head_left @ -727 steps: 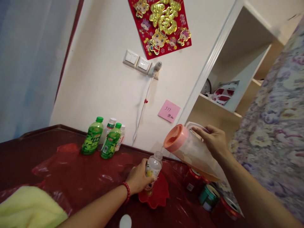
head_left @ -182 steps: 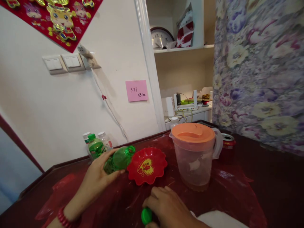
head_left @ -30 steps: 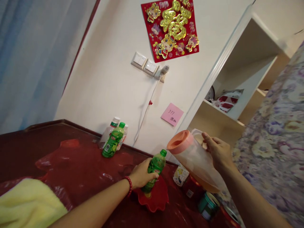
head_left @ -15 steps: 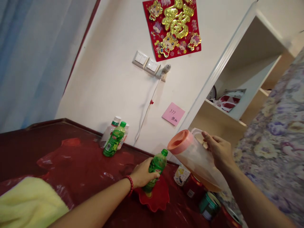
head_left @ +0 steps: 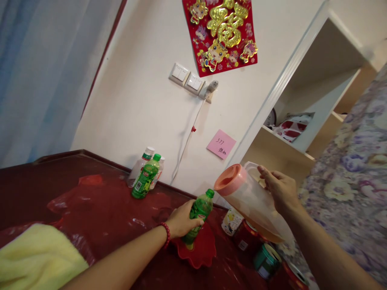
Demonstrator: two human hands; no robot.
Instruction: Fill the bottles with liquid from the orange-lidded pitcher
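My left hand [head_left: 180, 221] grips a green plastic bottle [head_left: 199, 211] that stands uncapped on a red scalloped dish [head_left: 202, 253]. My right hand [head_left: 279, 188] holds the handle of a clear pitcher [head_left: 252, 203] with an orange lid. The pitcher is tilted, and its spout sits just above and right of the bottle's mouth. A little liquid lies in the pitcher's lower end. A red bead bracelet circles my left wrist.
Another green bottle [head_left: 145, 177] and two clear bottles stand by the wall. Several cans [head_left: 266, 261] and a small bottle [head_left: 231, 220] sit under the pitcher. A yellow cloth [head_left: 36, 262] lies at the near left on the red plastic sheet [head_left: 99, 209].
Over the last second, hands, bottle and pitcher have held almost the same pose. Earlier, a clear bottle stood on the dish under the pitcher; a green one now stands there.
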